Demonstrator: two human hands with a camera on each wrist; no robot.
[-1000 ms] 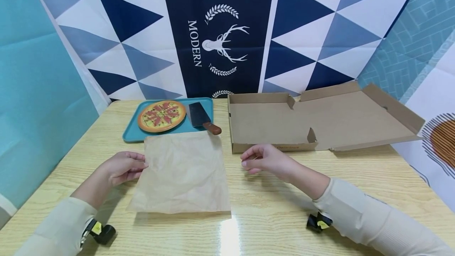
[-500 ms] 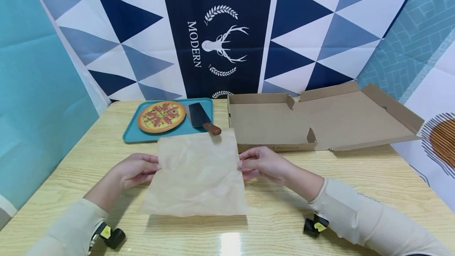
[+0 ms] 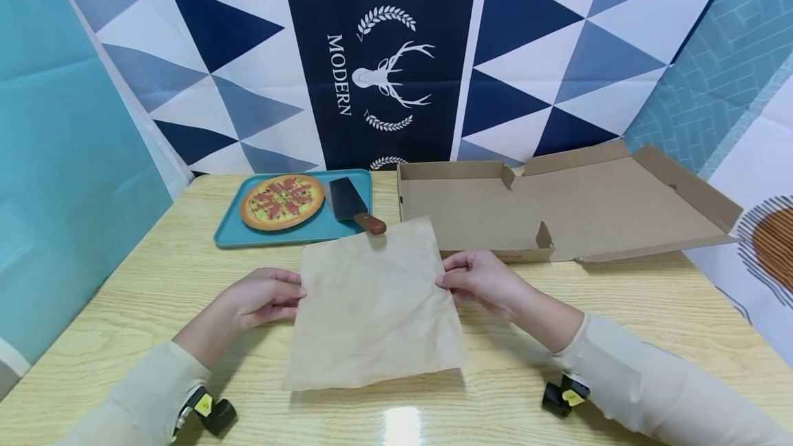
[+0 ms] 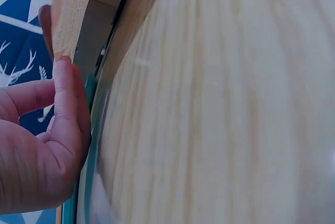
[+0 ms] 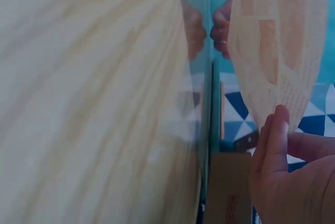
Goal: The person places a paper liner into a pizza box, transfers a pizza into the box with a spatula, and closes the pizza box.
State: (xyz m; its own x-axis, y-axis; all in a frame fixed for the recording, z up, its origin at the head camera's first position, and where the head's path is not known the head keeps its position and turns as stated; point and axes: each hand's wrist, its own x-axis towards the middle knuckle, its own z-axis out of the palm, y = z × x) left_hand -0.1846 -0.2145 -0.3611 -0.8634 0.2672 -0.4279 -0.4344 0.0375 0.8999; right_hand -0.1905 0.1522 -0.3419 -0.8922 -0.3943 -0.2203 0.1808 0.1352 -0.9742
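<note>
A sheet of brown parchment paper (image 3: 374, 308) is held up off the table between my two hands, its right side higher than its left. My left hand (image 3: 263, 298) pinches the left edge between thumb and fingers. At the opposite edge my right hand (image 3: 483, 281) pinches the paper in the same way. In the left wrist view the paper (image 4: 70, 12) rises from the fingertips of the left hand (image 4: 47, 130). The right wrist view shows faint print on the paper's underside (image 5: 277, 41), with the right hand (image 5: 293, 166) at its lower corner.
Behind the paper lies a blue tray (image 3: 226, 232) with a pizza (image 3: 281, 202) on it. A spatula (image 3: 349, 199) with a wooden handle rests across the tray's right side. An opened cardboard pizza box (image 3: 471, 212) stands to the right, its lid (image 3: 626, 202) spread rightward.
My left hand has carried the paper to the right. My right hand, apart from it a second ago, has taken hold of the right edge. The paper has tilted, its right side rising.
</note>
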